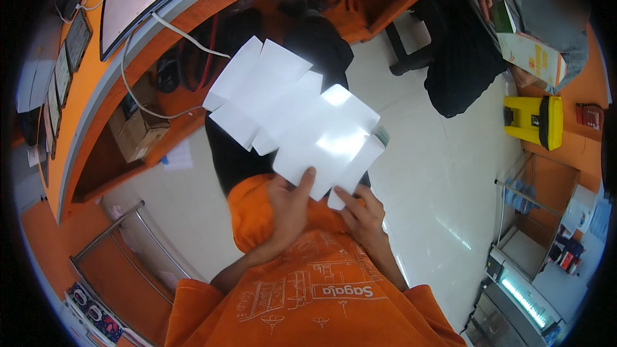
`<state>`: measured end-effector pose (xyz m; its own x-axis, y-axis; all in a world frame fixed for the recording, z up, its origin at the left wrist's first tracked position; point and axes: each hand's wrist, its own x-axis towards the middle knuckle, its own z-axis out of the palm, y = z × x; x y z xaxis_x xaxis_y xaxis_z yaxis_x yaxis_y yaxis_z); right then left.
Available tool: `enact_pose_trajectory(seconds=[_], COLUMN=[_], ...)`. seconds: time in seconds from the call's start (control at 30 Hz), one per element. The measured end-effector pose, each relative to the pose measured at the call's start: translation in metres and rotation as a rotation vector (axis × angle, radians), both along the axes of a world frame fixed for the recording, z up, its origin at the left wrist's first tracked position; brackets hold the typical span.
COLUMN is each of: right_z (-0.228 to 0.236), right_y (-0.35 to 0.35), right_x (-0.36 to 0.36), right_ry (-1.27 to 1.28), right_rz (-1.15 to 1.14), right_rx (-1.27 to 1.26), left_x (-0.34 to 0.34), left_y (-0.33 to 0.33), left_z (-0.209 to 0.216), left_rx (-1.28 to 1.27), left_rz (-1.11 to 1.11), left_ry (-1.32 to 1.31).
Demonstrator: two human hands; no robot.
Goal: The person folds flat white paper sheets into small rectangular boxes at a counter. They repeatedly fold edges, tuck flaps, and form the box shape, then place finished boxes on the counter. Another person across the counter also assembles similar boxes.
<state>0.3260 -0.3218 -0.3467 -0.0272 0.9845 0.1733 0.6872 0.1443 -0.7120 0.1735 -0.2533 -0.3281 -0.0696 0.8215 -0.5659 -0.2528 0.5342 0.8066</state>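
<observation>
A flat, unfolded white carton blank with flaps and glossy panels lies over my lap, its plain side up. My left hand grips its near edge, with the thumb on top and the fingers hidden beneath. At the near right corner, by a small tab, my right hand pinches the carton blank. Along its right edge a greenish layer shows from underneath; I cannot tell whether it is the printed side or another sheet.
An orange counter with a tablet-like screen curves along the left, a white cable hanging from it. A cardboard box sits below. At the upper right a seated person holds a printed carton, near a yellow bin.
</observation>
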Motion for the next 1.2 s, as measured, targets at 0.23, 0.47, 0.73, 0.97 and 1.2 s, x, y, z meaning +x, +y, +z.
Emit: enact_pose_trajectory(seconds=[0.23, 0.47, 0.73, 0.97, 1.2], right_z=[-0.002, 0.006, 0.007, 0.007, 0.021], right_y=[-0.002, -0.004, 0.014, 0.023, 0.011], right_x=[-0.002, -0.022, -0.031, -0.028, -0.017], right_ry=[0.111, 0.628, 1.024, 1.059, 0.747], right_rz=[-0.091, -0.492, -0.758, -0.744, -0.544], right_rx=[0.053, -0.249, -0.291, -0.317, -0.340], left_x=[0.001, 0.007, 0.011, 0.012, 0.005], left_y=[-0.005, -0.012, -0.019, -0.018, -0.013], left_z=[-0.001, -0.011, -0.020, -0.023, -0.022], left_rx=[-0.012, -0.040, -0.069, -0.037, -0.077], left_rz=[0.016, 0.079, -0.002, 0.007, -0.027], left_ry=[-0.035, -0.169, -0.095, -0.082, -0.067])
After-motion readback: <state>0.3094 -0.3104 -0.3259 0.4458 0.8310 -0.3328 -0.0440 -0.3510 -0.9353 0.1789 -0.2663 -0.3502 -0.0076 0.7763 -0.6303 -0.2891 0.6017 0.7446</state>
